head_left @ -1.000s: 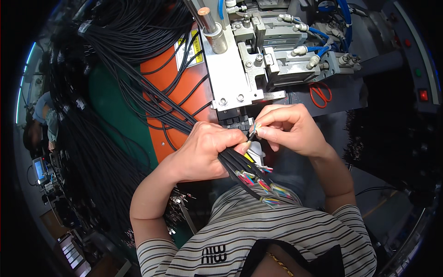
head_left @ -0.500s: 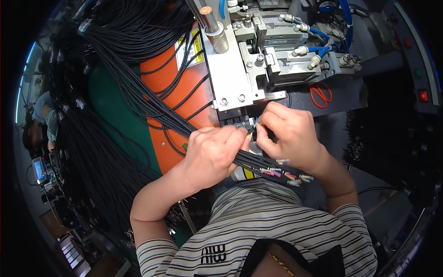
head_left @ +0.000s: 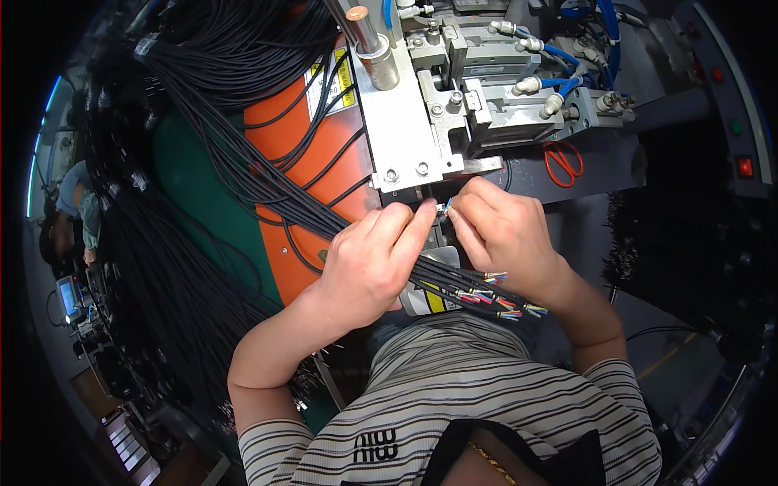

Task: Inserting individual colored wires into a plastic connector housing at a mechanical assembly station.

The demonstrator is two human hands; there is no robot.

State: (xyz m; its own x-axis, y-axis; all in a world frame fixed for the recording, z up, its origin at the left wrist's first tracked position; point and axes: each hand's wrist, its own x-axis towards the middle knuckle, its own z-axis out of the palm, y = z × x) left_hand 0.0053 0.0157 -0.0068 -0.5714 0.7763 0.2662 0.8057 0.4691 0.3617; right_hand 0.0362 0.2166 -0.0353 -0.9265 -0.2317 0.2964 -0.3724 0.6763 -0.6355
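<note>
The cables are thin, round and matt black, a thick sheaf of them fanning down from the upper left across an orange panel and a green mat. Their near ends are stripped, showing short coloured cores in red, yellow, green and blue, and these lie below the right wrist, just above the striped shirt. The machine behind is bare grey metal, made of blocky bolted plates, with a steel post topped in copper colour and blue hoses with white fittings on its right side. Red-handled scissors lie on the dark bench just right of the machine's base.

The left hand lies palm down over the sheaf, its fingers curled round a bunch of the cables and its forefinger stretched forward. The right hand comes in from the right, knuckles up, thumb and forefinger pinched narrow. The two forefinger tips meet on one small wire end, held right under the machine's front plate. A person sits at far left, small and blurred
</note>
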